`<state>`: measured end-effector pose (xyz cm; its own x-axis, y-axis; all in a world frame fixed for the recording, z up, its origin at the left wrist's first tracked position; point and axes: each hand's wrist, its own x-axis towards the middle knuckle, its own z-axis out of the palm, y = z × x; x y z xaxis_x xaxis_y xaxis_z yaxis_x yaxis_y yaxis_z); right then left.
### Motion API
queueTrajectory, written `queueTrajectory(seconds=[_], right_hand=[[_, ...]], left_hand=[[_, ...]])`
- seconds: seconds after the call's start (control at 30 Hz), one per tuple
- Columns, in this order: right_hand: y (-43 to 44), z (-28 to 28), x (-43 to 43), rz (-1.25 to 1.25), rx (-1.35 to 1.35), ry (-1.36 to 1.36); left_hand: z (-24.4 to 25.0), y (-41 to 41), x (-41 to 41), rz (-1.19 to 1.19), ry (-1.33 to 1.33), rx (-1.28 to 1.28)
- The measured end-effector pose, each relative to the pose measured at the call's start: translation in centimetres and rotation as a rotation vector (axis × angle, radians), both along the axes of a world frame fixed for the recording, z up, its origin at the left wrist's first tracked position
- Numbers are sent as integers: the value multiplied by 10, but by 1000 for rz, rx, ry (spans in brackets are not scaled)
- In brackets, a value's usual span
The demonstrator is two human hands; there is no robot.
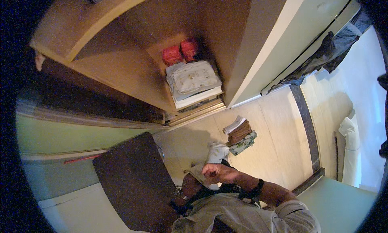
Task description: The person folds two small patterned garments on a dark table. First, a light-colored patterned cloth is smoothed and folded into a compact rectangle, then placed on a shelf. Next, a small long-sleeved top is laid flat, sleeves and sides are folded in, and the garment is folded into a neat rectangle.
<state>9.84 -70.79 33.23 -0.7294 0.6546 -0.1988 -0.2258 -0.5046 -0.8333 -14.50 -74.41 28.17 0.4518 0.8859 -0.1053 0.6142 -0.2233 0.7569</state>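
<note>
My right hand [213,173] has its fingers curled against a pale cloth [198,172] in front of my lap. In the shade left of it is what seems to be my left hand [191,186], at the edge of that cloth; its fingers cannot be made out. A white patterned cloth [218,152] lies just beyond my right hand. On the floor past it, folded textiles rest side by side in a row: a white one [234,125], several brown ones [239,133] and a green-and-white patterned one [243,143].
An open wooden cabinet [121,78] holds a stack of folded pale cloths [195,77] and red bundles [172,55]. A dark brown panel [136,181] stands at my left. Dark fabric [321,59] hangs by a pale door, and a white wrapped roll [350,151] is at the right.
</note>
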Motion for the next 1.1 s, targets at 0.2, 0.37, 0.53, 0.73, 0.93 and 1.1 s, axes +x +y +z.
queueTrajectory(seconds=[0.2, 0.37, 0.53, 0.73, 0.93, 1.1], right_hand=[[-3, 9, -36, 115, 148, -89], [-2, 44, -94, 121, 350, -259], [-11, 57, -136, 78, 273, -109], [-32, 61, -155, 5, 107, -130], [-40, 75, -155, 29, 7, -149], [-33, 73, -151, 111, 44, -164]], left_hand=[[83, 11, -34, 204, -29, -169], [105, -15, -91, 217, -294, -265], [114, -28, -116, 297, -486, -473], [110, -35, -148, 143, -228, 30], [115, -35, -147, 153, -604, -510], [73, -41, -138, 220, -843, -473]])
